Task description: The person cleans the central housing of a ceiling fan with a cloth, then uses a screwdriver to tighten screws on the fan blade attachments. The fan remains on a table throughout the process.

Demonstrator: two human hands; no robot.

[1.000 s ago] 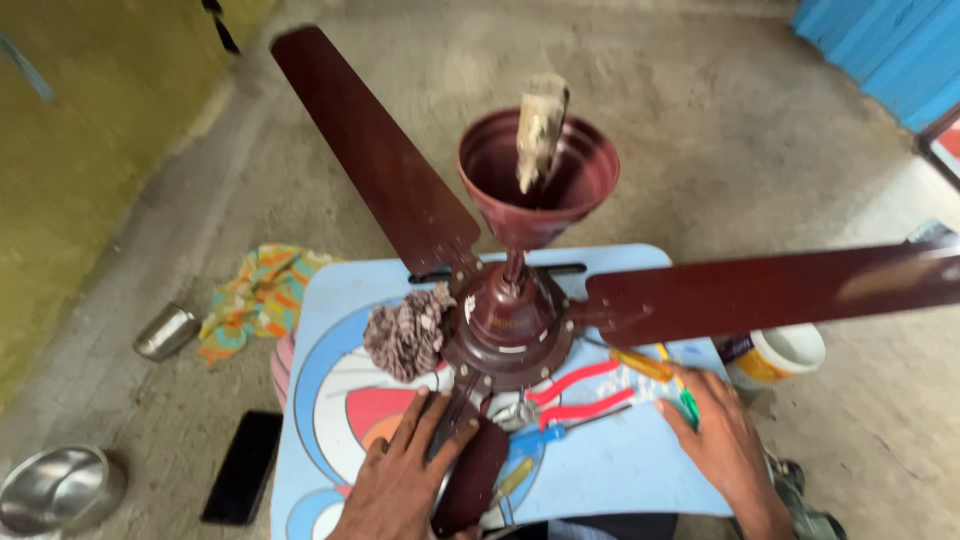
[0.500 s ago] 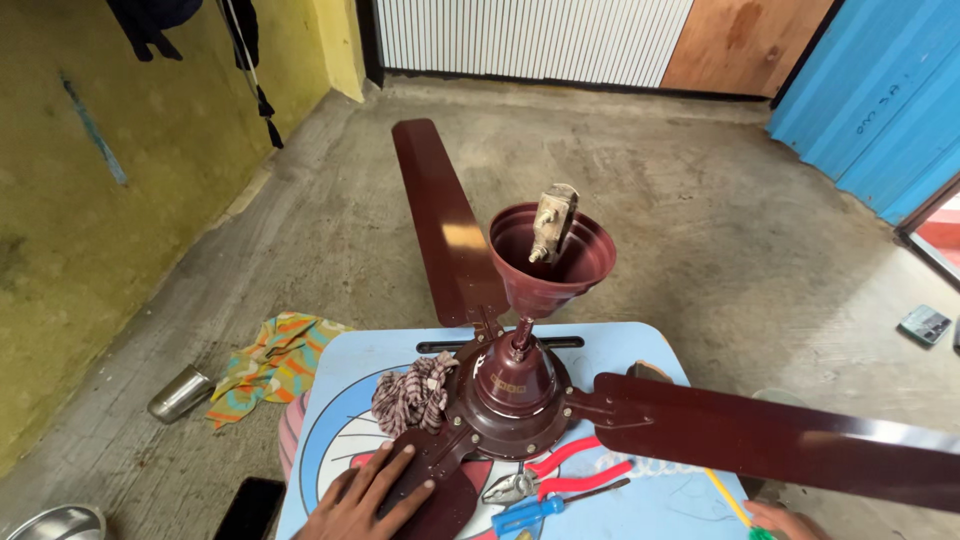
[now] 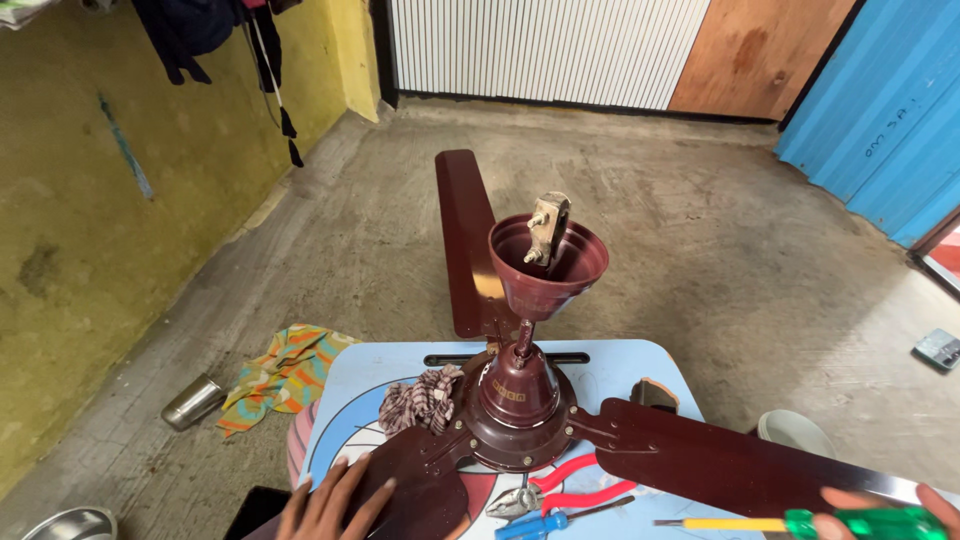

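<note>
On the light-blue plastic table [image 3: 640, 362], the maroon ceiling fan [image 3: 515, 405] overhangs both sides, the left hand [image 3: 325, 500] lying open-fingered on its near blade [image 3: 420, 485] while the right hand [image 3: 880, 505] clamps a green-handled screwdriver [image 3: 800, 522] at the frame's bottom edge.

The ceiling fan [image 3: 515, 405] fills the middle of the blue worktop [image 3: 620, 362], its three blades barring passage left, right and rearward. Pliers [image 3: 550, 487] and a blue screwdriver [image 3: 545, 522] clutter the front gap. A crumpled cloth [image 3: 420, 398] blocks the left. Bare worktop remains at the far right corner.
</note>
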